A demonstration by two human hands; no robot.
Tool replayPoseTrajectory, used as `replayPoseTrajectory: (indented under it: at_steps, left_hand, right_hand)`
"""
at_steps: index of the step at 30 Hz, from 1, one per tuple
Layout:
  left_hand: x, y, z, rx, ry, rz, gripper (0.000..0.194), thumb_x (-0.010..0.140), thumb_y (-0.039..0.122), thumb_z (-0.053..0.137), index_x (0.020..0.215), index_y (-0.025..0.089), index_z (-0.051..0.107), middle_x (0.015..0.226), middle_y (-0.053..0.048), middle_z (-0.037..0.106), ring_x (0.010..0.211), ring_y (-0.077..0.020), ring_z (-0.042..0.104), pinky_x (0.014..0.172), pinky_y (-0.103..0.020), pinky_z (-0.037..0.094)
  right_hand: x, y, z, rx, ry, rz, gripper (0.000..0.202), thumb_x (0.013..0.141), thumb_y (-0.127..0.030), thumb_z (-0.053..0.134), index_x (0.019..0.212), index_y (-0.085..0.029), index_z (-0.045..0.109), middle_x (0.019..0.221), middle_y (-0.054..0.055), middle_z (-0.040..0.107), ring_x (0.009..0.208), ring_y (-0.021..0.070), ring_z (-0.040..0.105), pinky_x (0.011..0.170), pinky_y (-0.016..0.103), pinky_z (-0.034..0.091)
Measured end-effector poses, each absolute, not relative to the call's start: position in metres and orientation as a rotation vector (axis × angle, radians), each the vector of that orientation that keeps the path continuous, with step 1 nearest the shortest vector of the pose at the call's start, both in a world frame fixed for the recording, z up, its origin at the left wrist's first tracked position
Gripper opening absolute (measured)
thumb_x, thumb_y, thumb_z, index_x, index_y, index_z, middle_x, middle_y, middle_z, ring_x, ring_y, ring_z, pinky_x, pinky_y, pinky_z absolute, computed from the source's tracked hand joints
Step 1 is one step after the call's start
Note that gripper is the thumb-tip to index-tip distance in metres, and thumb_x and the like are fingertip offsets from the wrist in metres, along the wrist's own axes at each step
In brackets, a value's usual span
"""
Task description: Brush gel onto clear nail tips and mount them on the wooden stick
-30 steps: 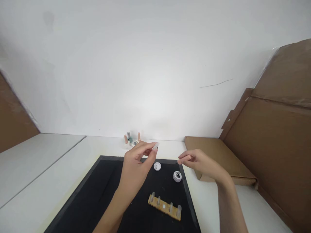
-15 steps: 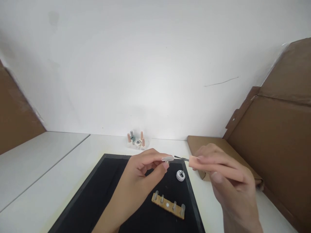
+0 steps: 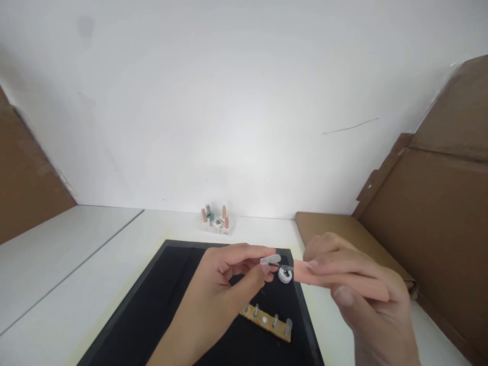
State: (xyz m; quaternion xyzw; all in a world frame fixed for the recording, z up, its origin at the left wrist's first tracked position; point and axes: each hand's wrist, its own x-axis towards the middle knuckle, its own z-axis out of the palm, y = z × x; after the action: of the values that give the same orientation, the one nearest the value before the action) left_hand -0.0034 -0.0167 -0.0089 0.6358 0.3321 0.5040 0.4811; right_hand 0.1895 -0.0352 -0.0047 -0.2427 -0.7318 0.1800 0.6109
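Observation:
Between the thumb and fingers of my left hand (image 3: 224, 284) is a pale, translucent false nail (image 3: 271, 260). My right hand (image 3: 354, 290) pinches the long peach cap of a nail polish brush (image 3: 339, 282). Its dark bristle tip points left and lies just under the false nail; whether it touches cannot be made out. Below the hands, a tan strip (image 3: 272, 328) carries several upright clear nail tips, its left end partly hidden by my left hand. A small round white container (image 3: 284, 275) with dark marks sits behind the brush tip.
A black mat (image 3: 152, 295) covers the middle of the white table (image 3: 91, 259). Several nail polish bottles (image 3: 215, 223) stand in a clear holder by the white wall. A flat cardboard box (image 3: 328, 223) lies at the right, beside a tall cardboard panel (image 3: 434, 203).
The brush tip has moved down and left, from beside the false nail to beneath it. The false nail has turned slightly and shifted right. Both hands keep their hold.

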Motion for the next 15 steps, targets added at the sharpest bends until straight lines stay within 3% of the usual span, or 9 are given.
replayPoseTrajectory:
  at_steps: [15]
  left_hand:
    - [-0.0018,-0.0187,-0.0057,1.600,0.832,1.284,0.019,0.082,0.022,0.070,0.092,0.028,0.085,0.069,-0.004,0.078,0.060,-0.0198,0.070,0.051,-0.026,0.057]
  right_hand:
    - [0.1932,-0.0367,-0.0046,-0.562,-1.738,0.371,0.018,0.098,-0.031,0.058,0.107,-0.030,0.074,0.076,0.001,0.069,0.069,0.0164,0.059,0.059,0.030,0.050]
